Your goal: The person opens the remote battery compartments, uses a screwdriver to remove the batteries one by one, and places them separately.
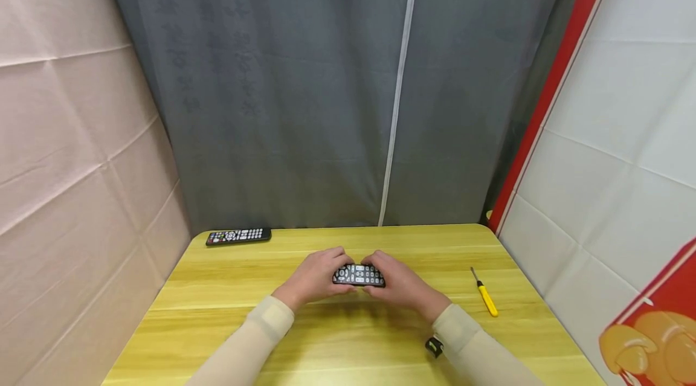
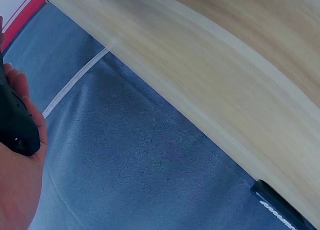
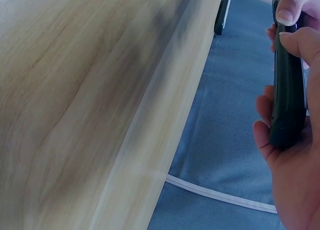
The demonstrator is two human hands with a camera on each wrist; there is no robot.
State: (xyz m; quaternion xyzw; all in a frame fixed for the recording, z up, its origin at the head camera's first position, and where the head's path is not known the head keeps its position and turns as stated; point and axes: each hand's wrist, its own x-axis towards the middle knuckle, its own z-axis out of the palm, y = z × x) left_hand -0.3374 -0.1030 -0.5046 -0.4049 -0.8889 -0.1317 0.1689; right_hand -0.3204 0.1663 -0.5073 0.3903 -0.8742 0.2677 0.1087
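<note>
A black remote control [image 1: 359,275] with pale buttons is held level over the middle of the table, its button face toward me. My left hand [image 1: 318,274] grips its left end, thumb along the near edge and fingers over the far edge. On the other end my right hand [image 1: 399,282] holds it the same way. In the right wrist view, the black remote [image 3: 289,89] shows its side, with both thumbs close together on it. The left wrist view catches only one end of the remote [image 2: 19,122] in the left palm.
A second black remote [image 1: 238,236] lies at the table's far left corner. A screwdriver with a yellow handle [image 1: 487,300] lies on the right side of the wooden table [image 1: 217,307]. A grey curtain [image 1: 304,102] hangs behind; a small black object [image 1: 434,347] sits by the right sleeve.
</note>
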